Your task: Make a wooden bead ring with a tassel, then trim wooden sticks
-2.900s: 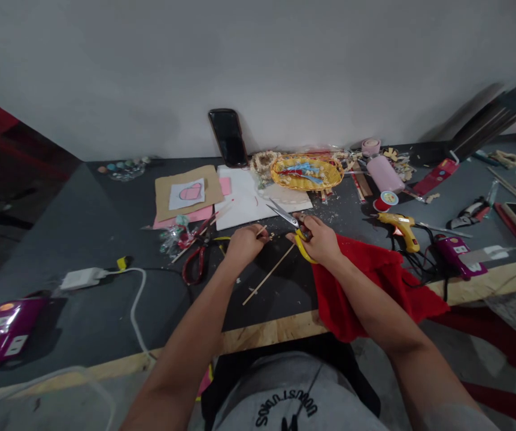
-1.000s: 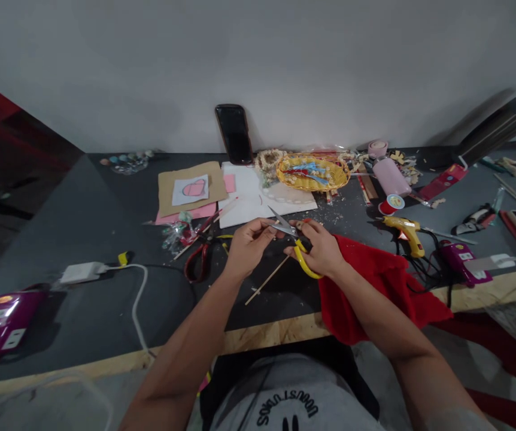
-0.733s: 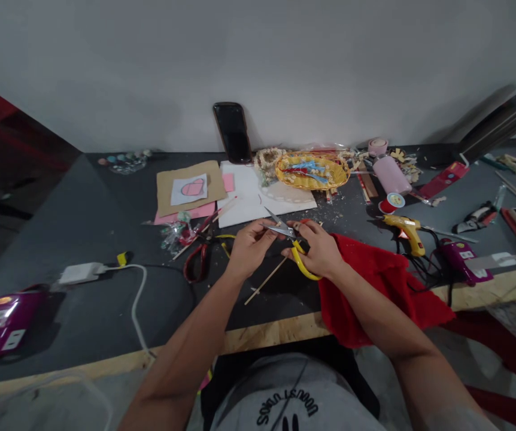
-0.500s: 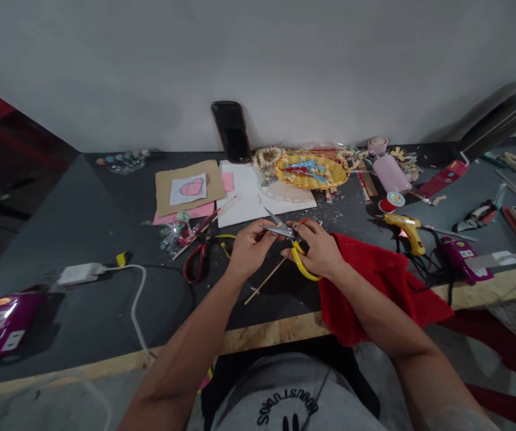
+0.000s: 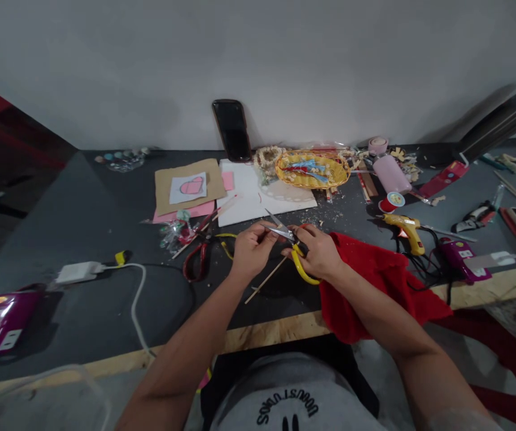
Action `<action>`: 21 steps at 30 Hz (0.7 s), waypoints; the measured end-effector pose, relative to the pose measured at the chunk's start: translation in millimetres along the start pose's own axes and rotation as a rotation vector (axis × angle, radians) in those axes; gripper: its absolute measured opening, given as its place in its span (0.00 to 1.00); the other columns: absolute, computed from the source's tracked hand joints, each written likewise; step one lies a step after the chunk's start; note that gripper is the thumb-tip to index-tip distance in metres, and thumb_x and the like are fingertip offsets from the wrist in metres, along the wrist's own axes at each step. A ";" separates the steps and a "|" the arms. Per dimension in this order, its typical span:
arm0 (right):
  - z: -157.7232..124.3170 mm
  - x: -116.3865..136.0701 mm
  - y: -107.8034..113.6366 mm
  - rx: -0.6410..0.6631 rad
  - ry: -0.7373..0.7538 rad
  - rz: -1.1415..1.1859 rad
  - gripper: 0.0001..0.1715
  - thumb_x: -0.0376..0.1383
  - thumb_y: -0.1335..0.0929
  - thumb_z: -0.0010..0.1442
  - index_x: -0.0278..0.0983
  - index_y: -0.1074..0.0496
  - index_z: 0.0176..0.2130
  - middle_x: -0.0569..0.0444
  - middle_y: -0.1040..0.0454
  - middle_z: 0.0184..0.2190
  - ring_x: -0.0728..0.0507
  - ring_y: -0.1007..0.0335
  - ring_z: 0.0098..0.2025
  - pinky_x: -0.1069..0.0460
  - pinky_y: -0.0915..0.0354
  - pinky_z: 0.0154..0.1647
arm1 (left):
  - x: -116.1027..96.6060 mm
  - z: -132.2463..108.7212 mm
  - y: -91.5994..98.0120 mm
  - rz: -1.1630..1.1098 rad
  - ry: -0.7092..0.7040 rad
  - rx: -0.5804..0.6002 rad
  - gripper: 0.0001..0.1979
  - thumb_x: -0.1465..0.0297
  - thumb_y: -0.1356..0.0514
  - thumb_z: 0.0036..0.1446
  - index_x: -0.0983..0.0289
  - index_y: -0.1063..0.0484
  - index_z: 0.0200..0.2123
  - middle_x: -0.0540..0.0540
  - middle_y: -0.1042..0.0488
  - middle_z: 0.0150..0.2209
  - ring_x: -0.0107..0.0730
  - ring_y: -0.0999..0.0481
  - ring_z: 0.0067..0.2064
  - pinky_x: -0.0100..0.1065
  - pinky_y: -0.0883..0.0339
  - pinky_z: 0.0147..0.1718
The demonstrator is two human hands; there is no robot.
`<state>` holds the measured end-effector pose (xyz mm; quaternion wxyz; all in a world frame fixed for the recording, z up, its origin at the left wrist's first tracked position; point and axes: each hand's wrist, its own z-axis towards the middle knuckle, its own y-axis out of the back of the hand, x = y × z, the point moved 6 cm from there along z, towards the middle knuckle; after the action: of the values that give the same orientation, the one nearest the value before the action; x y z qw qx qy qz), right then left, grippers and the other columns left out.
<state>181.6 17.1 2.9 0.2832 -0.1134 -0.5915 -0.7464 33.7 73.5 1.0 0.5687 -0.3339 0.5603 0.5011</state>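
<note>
My right hand (image 5: pixel 318 252) is wrapped round yellow-handled scissors (image 5: pixel 303 267), whose blades stand apart and point up and left. Close beside the blades, the fingers of my left hand (image 5: pixel 253 246) are pinched together; what they hold, if anything, is too small to make out. A thin wooden stick (image 5: pixel 264 280) slants down to the left from beneath my right hand. Red cloth (image 5: pixel 375 287) lies under my right forearm and hangs over the table's front edge.
Behind my hands are a white board (image 5: pixel 244 203), a wicker basket (image 5: pixel 341 173) and a leaning phone (image 5: pixel 231 130). Red-handled scissors (image 5: pixel 195 263) lie left. A yellow glue gun (image 5: pixel 408 230) and red thread spool (image 5: pixel 391 202) are right. A white charger (image 5: pixel 79 272) sits far left.
</note>
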 end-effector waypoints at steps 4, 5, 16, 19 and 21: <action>-0.1 -2.1 -0.9 -0.011 -0.023 -0.010 0.35 0.55 0.34 0.61 0.37 0.32 0.59 0.43 0.27 0.48 0.38 0.29 0.50 0.46 0.30 0.51 | 1.1 1.1 -0.7 -0.054 0.006 0.025 0.08 0.66 0.39 0.55 0.64 0.25 0.30 0.53 0.22 0.26 0.32 0.23 0.30 0.30 0.32 0.32; 0.0 -2.8 -1.3 -0.013 -0.025 -0.020 0.36 0.56 0.34 0.60 0.38 0.33 0.60 0.43 0.27 0.48 0.37 0.29 0.50 0.45 0.30 0.51 | 1.1 1.1 -1.5 -0.064 0.009 0.047 0.07 0.66 0.39 0.55 0.64 0.25 0.30 0.52 0.22 0.25 0.32 0.23 0.29 0.30 0.32 0.32; -1.7 -1.8 -4.2 -0.024 0.039 0.012 0.37 0.55 0.34 0.61 0.34 0.32 0.59 0.42 0.28 0.44 0.37 0.30 0.47 0.44 0.30 0.51 | -4.3 0.0 -5.8 -0.157 0.084 0.142 0.04 0.69 0.37 0.52 0.63 0.25 0.28 0.50 0.23 0.23 0.29 0.26 0.26 0.29 0.33 0.29; -1.1 -1.0 -3.9 0.016 0.031 -0.017 0.36 0.54 0.35 0.61 0.33 0.32 0.59 0.41 0.26 0.45 0.37 0.29 0.47 0.45 0.30 0.51 | -0.3 0.4 -6.4 -0.172 0.097 0.105 0.06 0.67 0.36 0.51 0.64 0.25 0.29 0.51 0.24 0.23 0.30 0.25 0.26 0.29 0.33 0.28; -0.3 -1.0 -2.9 0.025 0.010 -0.020 0.35 0.54 0.34 0.62 0.34 0.32 0.58 0.42 0.26 0.46 0.37 0.29 0.49 0.45 0.30 0.51 | 0.1 1.0 -6.0 -0.143 0.066 0.072 0.07 0.66 0.37 0.53 0.64 0.25 0.28 0.52 0.23 0.25 0.31 0.23 0.28 0.30 0.31 0.30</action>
<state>180.9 17.5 -0.1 0.2802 -0.1001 -0.6004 -0.7423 39.7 72.8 0.0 0.5959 -0.3688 0.5712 0.4273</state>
